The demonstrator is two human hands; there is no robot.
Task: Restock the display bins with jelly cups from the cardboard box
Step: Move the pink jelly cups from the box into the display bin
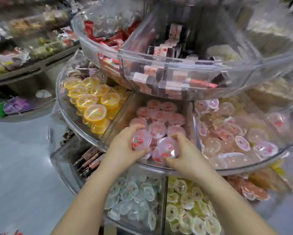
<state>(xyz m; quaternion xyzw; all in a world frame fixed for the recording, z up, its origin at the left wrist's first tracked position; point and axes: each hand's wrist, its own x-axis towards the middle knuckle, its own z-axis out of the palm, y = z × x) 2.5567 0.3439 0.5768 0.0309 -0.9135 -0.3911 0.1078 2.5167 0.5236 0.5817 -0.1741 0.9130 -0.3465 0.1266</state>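
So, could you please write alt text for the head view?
Two hands, left hand and right hand, each grip a pink jelly cup in the middle display bin, between orange jelly cups and pale ones.

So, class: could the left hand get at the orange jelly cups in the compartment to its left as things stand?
Probably yes. The orange jelly cups lie uncovered on the same tier, with only a low clear divider between. But the left hand already grips a pink jelly cup, so it must release that first.

stand: we see a tiered clear acrylic display stand (78, 116).
middle tier: orange jelly cups (95, 112), pink jelly cups (159, 116).
top tier: red wrapped sweets (108, 39).
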